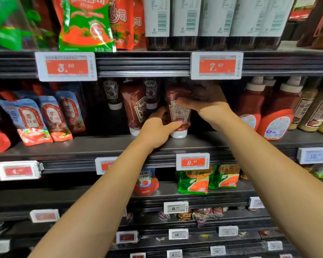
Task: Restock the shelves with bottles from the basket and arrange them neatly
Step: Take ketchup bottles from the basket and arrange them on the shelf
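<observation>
An upside-down ketchup bottle with a white cap stands on the middle shelf, its back label facing me. My left hand grips its lower part near the cap. My right hand grips its upper body from the right, thumb across the label. Just left stands another ketchup bottle, tilted, with two more behind it. No basket is in view.
Blue and red sauce pouches lean at the left of the same shelf. Red squeeze bottles stand at the right. Price tags hang from the shelf above, close over my right hand. Lower shelves hold pouches.
</observation>
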A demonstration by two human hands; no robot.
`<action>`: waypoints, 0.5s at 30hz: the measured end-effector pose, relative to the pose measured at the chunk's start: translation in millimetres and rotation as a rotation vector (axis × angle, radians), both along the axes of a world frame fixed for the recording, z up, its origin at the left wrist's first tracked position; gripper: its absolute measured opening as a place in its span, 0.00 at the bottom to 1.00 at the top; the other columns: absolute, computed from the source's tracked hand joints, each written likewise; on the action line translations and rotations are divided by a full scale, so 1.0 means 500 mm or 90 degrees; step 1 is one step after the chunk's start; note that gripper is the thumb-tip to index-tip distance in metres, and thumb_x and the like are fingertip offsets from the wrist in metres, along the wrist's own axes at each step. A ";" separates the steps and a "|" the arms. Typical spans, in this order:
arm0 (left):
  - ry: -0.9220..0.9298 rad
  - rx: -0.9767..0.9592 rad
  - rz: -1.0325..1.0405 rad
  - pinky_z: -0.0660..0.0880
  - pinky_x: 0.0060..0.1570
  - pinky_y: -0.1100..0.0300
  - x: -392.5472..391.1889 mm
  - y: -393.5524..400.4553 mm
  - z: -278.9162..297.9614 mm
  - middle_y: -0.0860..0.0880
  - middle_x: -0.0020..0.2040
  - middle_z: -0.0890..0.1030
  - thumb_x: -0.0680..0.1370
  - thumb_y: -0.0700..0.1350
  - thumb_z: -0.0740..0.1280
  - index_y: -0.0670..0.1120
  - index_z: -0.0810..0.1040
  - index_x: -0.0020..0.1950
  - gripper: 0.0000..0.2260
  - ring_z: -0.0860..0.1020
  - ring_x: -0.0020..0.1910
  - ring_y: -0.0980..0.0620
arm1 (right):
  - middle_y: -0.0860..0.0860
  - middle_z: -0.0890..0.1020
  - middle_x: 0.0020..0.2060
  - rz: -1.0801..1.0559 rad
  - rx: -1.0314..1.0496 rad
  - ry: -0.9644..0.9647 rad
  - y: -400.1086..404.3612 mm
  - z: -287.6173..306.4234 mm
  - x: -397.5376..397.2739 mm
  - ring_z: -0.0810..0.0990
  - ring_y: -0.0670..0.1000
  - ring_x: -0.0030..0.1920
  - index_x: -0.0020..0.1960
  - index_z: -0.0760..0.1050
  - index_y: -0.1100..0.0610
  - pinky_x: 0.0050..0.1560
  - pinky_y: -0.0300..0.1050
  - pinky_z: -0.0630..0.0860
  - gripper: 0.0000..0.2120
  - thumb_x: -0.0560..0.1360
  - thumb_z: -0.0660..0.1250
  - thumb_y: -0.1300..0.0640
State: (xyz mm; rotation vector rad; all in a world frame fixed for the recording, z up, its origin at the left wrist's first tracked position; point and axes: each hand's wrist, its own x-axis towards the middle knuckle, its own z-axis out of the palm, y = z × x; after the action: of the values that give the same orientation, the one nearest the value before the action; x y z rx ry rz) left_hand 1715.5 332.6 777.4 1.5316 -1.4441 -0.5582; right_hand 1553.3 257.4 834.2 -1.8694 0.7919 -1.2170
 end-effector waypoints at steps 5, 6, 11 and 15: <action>-0.089 -0.014 0.072 0.68 0.55 0.64 -0.011 -0.018 0.001 0.49 0.62 0.81 0.77 0.54 0.72 0.49 0.72 0.71 0.24 0.78 0.60 0.49 | 0.47 0.85 0.57 -0.015 0.068 -0.009 -0.015 -0.021 0.020 0.84 0.45 0.57 0.63 0.76 0.51 0.63 0.50 0.80 0.25 0.70 0.80 0.58; -0.119 -0.024 0.099 0.64 0.52 0.67 -0.014 -0.018 -0.002 0.49 0.58 0.80 0.77 0.54 0.72 0.47 0.72 0.69 0.24 0.77 0.58 0.49 | 0.48 0.85 0.58 -0.010 0.094 -0.021 -0.012 -0.030 0.023 0.83 0.45 0.58 0.65 0.75 0.50 0.63 0.51 0.80 0.25 0.71 0.80 0.58; -0.196 -0.150 0.145 0.70 0.58 0.58 -0.025 0.000 -0.006 0.40 0.57 0.78 0.74 0.45 0.75 0.39 0.72 0.65 0.23 0.75 0.58 0.41 | 0.47 0.86 0.56 -0.012 0.148 -0.063 0.017 -0.072 0.023 0.84 0.47 0.58 0.64 0.77 0.48 0.63 0.53 0.80 0.21 0.73 0.77 0.57; -0.225 -0.116 0.053 0.66 0.57 0.64 -0.036 0.002 0.001 0.42 0.63 0.77 0.73 0.49 0.76 0.41 0.71 0.69 0.28 0.73 0.63 0.44 | 0.47 0.84 0.58 -0.014 0.136 -0.014 0.052 -0.084 0.012 0.82 0.49 0.60 0.67 0.74 0.46 0.65 0.56 0.78 0.27 0.69 0.73 0.53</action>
State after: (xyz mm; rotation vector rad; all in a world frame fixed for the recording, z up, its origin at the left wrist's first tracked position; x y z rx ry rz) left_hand 1697.6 333.5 778.1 1.5878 -1.6364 -0.1030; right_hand 1559.4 283.5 792.1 -1.6753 0.8954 -1.1179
